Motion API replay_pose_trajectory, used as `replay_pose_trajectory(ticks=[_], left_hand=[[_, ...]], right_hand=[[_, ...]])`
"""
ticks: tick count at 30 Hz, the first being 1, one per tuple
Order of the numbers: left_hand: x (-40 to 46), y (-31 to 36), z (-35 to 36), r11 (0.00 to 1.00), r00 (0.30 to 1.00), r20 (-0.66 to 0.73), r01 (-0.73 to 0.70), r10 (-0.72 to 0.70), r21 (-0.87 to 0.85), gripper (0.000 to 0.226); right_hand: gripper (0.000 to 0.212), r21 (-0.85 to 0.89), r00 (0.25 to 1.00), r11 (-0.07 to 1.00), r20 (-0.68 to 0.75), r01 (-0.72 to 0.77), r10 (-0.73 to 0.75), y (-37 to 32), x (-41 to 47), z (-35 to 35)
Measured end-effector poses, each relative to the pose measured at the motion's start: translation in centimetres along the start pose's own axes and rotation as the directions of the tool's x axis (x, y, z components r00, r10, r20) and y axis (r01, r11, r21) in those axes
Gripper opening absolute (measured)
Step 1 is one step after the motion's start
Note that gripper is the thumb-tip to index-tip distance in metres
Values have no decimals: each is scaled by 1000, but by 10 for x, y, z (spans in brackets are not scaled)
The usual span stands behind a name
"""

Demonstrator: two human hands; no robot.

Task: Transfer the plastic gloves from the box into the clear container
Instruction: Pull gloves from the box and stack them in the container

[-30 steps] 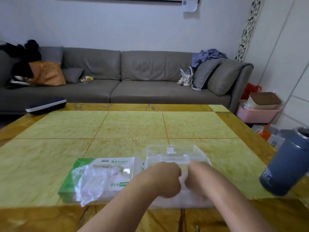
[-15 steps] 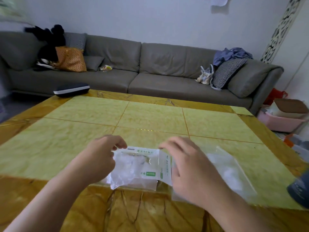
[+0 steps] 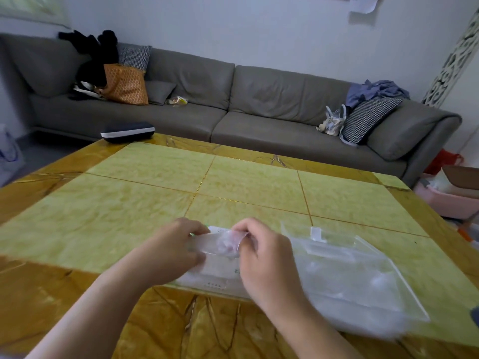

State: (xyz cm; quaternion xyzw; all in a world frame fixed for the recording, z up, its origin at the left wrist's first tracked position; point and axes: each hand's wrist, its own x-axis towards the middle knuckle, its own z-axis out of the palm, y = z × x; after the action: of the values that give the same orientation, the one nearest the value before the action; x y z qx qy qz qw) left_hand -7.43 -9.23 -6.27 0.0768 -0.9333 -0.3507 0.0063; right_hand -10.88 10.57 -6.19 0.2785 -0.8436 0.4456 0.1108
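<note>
My hands covering most of the white and green glove box (image 3: 215,274), its print unreadable, dark grey object (image 3: 475,315) cut off at lower right edge, clear plastic container (image 3: 363,275) blurred at its near corner.

- Left hand (image 3: 172,251) and right hand (image 3: 261,257) pinch a bunch of plastic gloves (image 3: 220,243) over the box (image 3: 215,277).
- Clear container (image 3: 357,278) lies just right, on the worktop (image 3: 129,203).

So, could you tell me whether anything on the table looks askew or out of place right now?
Nothing stands out. Both hands, left hand and right hand, pinch a plastic glove over the box, and the clear container lies flat beside it on the table.
</note>
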Motion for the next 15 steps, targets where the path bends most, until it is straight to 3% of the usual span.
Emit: replay_pose_trajectory(ticks=[4, 12, 15], left_hand=[[-3, 7, 5, 1000, 1000, 29, -2, 1, 31, 51], [-11, 20, 10, 994, 999, -5, 51, -51, 96, 69], [-18, 17, 5, 996, 996, 62, 60, -64, 65, 64]], right_hand=[[22, 244, 982, 959, -78, -146, 169, -8, 10, -19], [15, 606, 974, 796, -176, -6, 141, -34, 16, -62], [17, 675, 975, 737, -156, -10, 156, -44, 17, -77]])
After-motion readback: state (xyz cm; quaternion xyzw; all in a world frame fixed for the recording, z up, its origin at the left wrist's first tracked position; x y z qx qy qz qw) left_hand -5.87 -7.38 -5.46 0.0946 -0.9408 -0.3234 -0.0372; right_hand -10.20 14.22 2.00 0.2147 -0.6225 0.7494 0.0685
